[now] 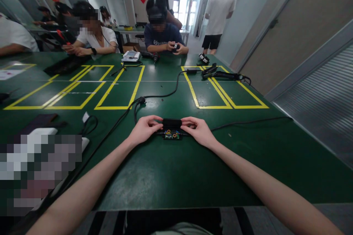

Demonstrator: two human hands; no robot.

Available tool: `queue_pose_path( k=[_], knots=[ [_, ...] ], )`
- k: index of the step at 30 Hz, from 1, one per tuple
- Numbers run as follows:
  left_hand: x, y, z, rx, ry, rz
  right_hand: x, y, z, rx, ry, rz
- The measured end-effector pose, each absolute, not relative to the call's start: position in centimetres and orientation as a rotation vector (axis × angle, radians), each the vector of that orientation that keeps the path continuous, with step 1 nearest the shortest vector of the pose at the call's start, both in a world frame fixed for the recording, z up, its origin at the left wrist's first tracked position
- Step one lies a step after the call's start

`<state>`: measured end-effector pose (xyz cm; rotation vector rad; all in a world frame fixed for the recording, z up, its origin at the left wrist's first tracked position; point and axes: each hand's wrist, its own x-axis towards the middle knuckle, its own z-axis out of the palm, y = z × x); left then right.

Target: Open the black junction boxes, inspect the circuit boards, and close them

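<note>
**Small green-and-copper circuit board (172, 136) lies bare beside its neighbouring matte-black rectangular piece (172, 122)**

The circuit board's components are exposed, and the black piece does not cover them. So the assembly looks, as a judgement, parted and not yet closed up; whether the two are joined along one side is too small to tell. Both sit midway along the green bench (138, 187), well in from its near edge, the board on the side closer to that edge. A thin black cable (253, 121) runs from the right hand's side toward the bench's right edge.

The left hand (146, 129) pinches the black piece's left end and the right hand (196, 130) its right end, thumbs on the near side, fingers beyond. Both forearms reach over the near edge and converge, nearly mirrored.
</note>
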<state>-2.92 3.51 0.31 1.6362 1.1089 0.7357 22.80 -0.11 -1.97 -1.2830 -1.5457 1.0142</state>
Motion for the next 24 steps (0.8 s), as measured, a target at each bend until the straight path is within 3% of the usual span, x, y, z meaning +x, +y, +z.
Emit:
queue_pose_path(
  k=[13,24],
  knots=[
    [-3.3,3.3,1.1,1.785,1.041,0.688,23.6,-1.2,0.2,-1.101,-1.811,0.967],
    [-3.3,1.8,0.8,2.549,0.800,0.644,24.2,-1.9,0.1,-0.904,-2.256,0.572]
  ],
)
